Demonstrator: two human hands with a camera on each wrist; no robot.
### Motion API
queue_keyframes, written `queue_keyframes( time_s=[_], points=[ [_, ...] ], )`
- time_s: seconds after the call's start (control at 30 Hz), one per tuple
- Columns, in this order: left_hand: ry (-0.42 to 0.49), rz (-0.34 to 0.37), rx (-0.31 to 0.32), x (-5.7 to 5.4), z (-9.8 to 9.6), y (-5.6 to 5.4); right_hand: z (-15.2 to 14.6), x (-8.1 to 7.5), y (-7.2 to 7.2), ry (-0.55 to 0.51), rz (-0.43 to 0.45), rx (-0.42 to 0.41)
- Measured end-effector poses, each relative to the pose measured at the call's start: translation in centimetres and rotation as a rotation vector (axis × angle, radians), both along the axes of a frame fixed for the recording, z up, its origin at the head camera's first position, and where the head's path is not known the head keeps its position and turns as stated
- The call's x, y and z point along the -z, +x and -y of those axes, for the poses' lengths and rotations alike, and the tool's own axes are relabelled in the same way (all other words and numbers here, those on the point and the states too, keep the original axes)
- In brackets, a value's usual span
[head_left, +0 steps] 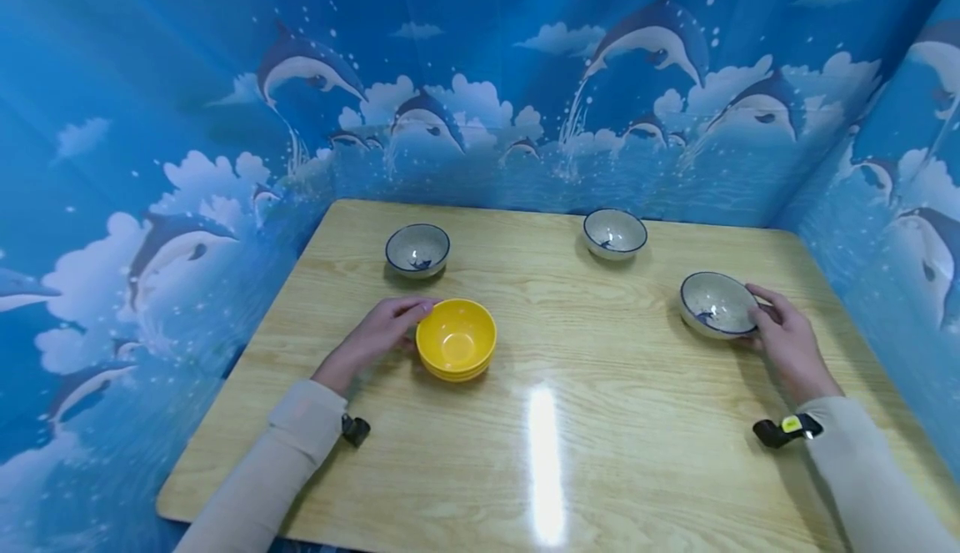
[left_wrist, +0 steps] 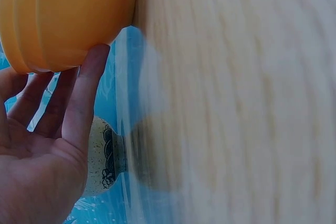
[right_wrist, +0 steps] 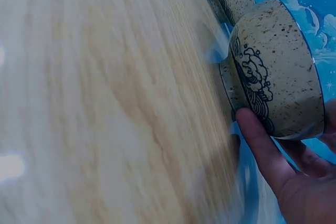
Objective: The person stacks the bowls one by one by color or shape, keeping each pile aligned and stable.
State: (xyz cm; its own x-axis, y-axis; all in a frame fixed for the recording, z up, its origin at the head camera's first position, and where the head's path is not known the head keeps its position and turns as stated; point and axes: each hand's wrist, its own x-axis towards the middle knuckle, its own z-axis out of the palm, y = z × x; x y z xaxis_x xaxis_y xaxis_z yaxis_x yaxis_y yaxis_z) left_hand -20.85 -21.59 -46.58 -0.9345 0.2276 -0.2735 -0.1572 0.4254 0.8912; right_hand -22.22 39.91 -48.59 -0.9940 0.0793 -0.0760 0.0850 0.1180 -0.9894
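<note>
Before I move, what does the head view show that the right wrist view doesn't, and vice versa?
Only the head view shows the left hand holding the yellow bowls, the far-left gray bowl and the inside of the held gray bowl. Only the right wrist view shows the dark wave pattern on that held bowl's outer wall. Both show the right hand gripping it, another gray bowl, the wooden table and blue backdrop.

Head view is brightly lit. A white glare strip (head_left: pixel 547 465) is thrown on the desk (head_left: pixel 637 436), right of the yellow bowls (head_left: pixel 456 363) and nearer the camera; a small glint is caught inside the top one. Wrist views are dimmed, desk grain softly blurred.
</note>
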Motion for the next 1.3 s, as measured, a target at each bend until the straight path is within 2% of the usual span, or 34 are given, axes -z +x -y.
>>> queue_keyframes(
  time_s=[0.13, 0.27, 0.5, 0.6, 0.9, 1.3],
  points=[
    [0.001, -0.002, 0.002, 0.0, 0.0, 0.0, 0.6, -0.1, 0.4, -0.029, -0.005, -0.022],
    [0.003, 0.002, 0.001, 0.0, -0.1, 0.0, 1.2, -0.3, 0.9, 0.041, -0.007, -0.043],
    [0.002, -0.012, 0.011, -0.1, 0.1, 0.0, 3.0, -0.7, 1.4, 0.347, -0.021, -0.092],
    [-0.001, -0.015, 0.011, 0.0, 0.1, -0.1, 3.9, -0.6, 1.6, 0.407, -0.021, -0.114],
    [-0.004, -0.008, 0.01, -0.1, 0.0, 0.0, 6.2, -0.9, 2.4, 0.472, -0.023, -0.191],
    [0.0, -0.006, 0.013, 0.0, 0.0, -0.1, 8.9, -1.0, 3.6, 0.444, -0.04, -0.288]
  ],
)
